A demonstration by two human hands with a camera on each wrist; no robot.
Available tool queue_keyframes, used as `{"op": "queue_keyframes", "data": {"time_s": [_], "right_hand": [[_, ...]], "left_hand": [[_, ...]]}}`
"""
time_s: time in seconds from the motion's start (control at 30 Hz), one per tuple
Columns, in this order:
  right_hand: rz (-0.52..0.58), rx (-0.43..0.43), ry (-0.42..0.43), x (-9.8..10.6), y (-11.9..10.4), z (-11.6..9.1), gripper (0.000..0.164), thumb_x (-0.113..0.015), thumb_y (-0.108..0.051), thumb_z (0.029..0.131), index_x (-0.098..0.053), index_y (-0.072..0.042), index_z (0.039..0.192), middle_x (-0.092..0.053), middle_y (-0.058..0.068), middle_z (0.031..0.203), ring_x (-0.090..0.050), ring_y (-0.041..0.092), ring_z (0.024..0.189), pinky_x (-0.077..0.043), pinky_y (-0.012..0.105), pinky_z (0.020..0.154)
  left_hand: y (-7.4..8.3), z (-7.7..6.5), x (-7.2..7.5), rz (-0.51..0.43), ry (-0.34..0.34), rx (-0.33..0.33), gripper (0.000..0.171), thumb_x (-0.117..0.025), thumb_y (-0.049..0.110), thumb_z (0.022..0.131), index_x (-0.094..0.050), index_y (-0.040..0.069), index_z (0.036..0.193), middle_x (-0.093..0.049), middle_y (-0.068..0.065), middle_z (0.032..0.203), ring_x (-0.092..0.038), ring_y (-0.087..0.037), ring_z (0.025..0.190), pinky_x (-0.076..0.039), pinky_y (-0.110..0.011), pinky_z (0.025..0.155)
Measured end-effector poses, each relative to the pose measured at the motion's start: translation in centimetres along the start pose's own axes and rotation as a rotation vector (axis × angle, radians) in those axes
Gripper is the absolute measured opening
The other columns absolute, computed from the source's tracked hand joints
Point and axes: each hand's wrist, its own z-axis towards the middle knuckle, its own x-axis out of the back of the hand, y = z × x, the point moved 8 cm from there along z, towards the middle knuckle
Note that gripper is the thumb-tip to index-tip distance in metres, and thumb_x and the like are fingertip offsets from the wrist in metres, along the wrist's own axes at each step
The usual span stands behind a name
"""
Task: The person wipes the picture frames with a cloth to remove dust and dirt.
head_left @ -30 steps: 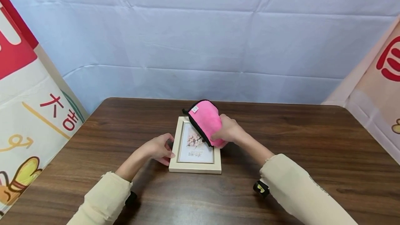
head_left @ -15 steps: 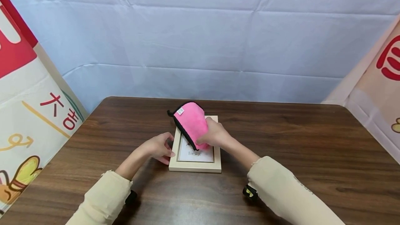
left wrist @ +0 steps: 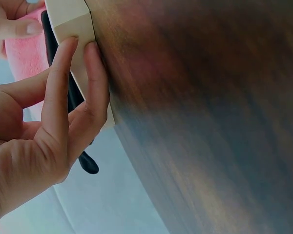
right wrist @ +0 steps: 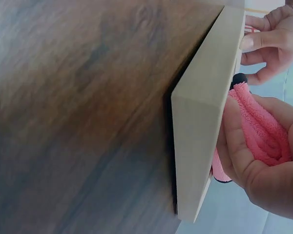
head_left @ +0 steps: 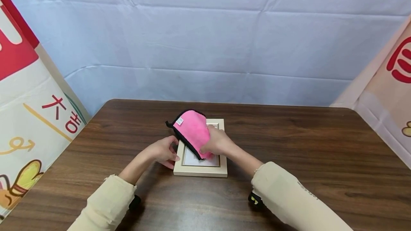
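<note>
A cream picture frame [head_left: 200,171] lies face up on the wooden table, its lower print partly showing. My right hand [head_left: 218,142] grips a folded pink cleaning cloth [head_left: 191,128] with black edging, a white tag and a black loop, and holds it over the frame's face. The cloth covers much of the picture and overhangs the frame's upper left edge. At the frame's left side, my left hand [head_left: 164,151] holds the border, two fingertips against the side wall in the left wrist view. The right wrist view shows fluffy pink pile [right wrist: 263,131] bunched in the right palm.
The brown wood-grain table [head_left: 305,145] extends on both sides of the frame. Behind it hangs a pale blue creased cloth backdrop [head_left: 205,38]. Printed banners hang at the left [head_left: 29,127] and right [head_left: 390,99]. Black wrist bands sit under both cream sleeves.
My right hand has swept the pink cloth leftward across the picture frame and slightly toward me, uncovering the upper right corner. The left hand and the frame have stayed in place.
</note>
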Motion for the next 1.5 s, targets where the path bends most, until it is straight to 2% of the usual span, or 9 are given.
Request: {"op": "queue_keyframes", "data": {"time_s": [0.1, 0.27, 0.37, 0.53, 0.83, 1.07, 1.3, 1.5], "right_hand": [[0.004, -0.028, 0.007, 0.5, 0.6, 0.1, 0.062, -0.077, -0.007, 0.063, -0.046, 0.003, 0.115, -0.055, 0.013, 0.09, -0.055, 0.022, 0.073, -0.05, 0.024, 0.052], [0.135, -0.094, 0.004, 1.5, 2.1, 0.2, 0.053, -0.073, 0.0, 0.066, -0.044, 0.005, 0.11, -0.054, 0.017, 0.085, -0.061, 0.02, 0.055, -0.054, 0.029, 0.045], [0.229, -0.134, 0.0, 2.1, 2.9, 0.2, 0.054, -0.071, 0.003, 0.068, -0.041, 0.005, 0.112, -0.054, 0.02, 0.085, -0.062, 0.023, 0.05, -0.055, 0.033, 0.047], [0.31, -0.181, 0.003, 3.3, 4.2, 0.3, 0.055, -0.07, 0.005, 0.069, -0.037, 0.006, 0.114, -0.05, 0.024, 0.091, -0.063, 0.025, 0.051, -0.057, 0.039, 0.055], [0.361, -0.188, 0.003, 4.5, 5.3, 0.2, 0.051, -0.066, 0.006, 0.071, -0.036, 0.006, 0.112, -0.052, 0.026, 0.087, -0.063, 0.026, 0.052, -0.056, 0.043, 0.058], [0.398, -0.145, -0.005, 3.9, 4.2, 0.3, 0.05, -0.068, 0.008, 0.07, -0.037, 0.005, 0.108, -0.053, 0.025, 0.086, -0.063, 0.026, 0.052, -0.056, 0.04, 0.053], [0.339, -0.08, -0.014, 2.1, 1.8, 0.0, 0.051, -0.071, 0.006, 0.068, -0.041, 0.005, 0.109, -0.055, 0.02, 0.083, -0.063, 0.023, 0.051, -0.056, 0.036, 0.049], [0.142, -0.015, -0.003, 0.4, 0.4, -0.3, 0.055, -0.074, -0.001, 0.065, -0.045, 0.003, 0.112, -0.055, 0.014, 0.086, -0.059, 0.018, 0.063, -0.053, 0.027, 0.048]], "left_hand": [[0.0, 0.0, 0.0, -0.002, 0.004, -0.003, 0.045, -0.061, -0.013, 0.08, -0.037, -0.004, 0.117, -0.05, -0.019, 0.087, -0.06, -0.024, 0.067, -0.057, -0.035, 0.058], [0.0, 0.0, -0.1, 0.007, 0.009, -0.008, 0.045, -0.061, -0.012, 0.08, -0.037, -0.004, 0.116, -0.049, -0.018, 0.086, -0.06, -0.023, 0.066, -0.057, -0.034, 0.058], [0.0, 0.0, -0.1, 0.008, 0.007, -0.009, 0.045, -0.061, -0.012, 0.08, -0.038, -0.004, 0.117, -0.049, -0.018, 0.087, -0.06, -0.023, 0.067, -0.057, -0.034, 0.058], [0.1, 0.0, -0.1, 0.014, 0.007, -0.007, 0.046, -0.062, -0.011, 0.079, -0.038, -0.004, 0.118, -0.049, -0.018, 0.087, -0.06, -0.022, 0.067, -0.057, -0.034, 0.057], [0.1, -0.1, 0.0, 0.005, 0.016, -0.018, 0.045, -0.062, -0.013, 0.079, -0.038, -0.004, 0.116, -0.05, -0.017, 0.085, -0.059, -0.022, 0.066, -0.057, -0.034, 0.057], [0.0, 0.0, -0.2, -0.02, 0.003, -0.03, 0.041, -0.058, -0.014, 0.081, -0.039, -0.005, 0.116, -0.05, -0.019, 0.086, -0.061, -0.024, 0.068, -0.057, -0.034, 0.058], [0.1, 0.0, -0.2, -0.01, 0.011, -0.029, 0.04, -0.058, -0.014, 0.082, -0.039, -0.005, 0.116, -0.05, -0.019, 0.087, -0.061, -0.023, 0.067, -0.057, -0.034, 0.058], [0.0, 0.0, -0.1, -0.004, 0.008, -0.028, 0.041, -0.059, -0.012, 0.082, -0.038, -0.004, 0.116, -0.05, -0.019, 0.088, -0.061, -0.023, 0.068, -0.057, -0.034, 0.059]]}}
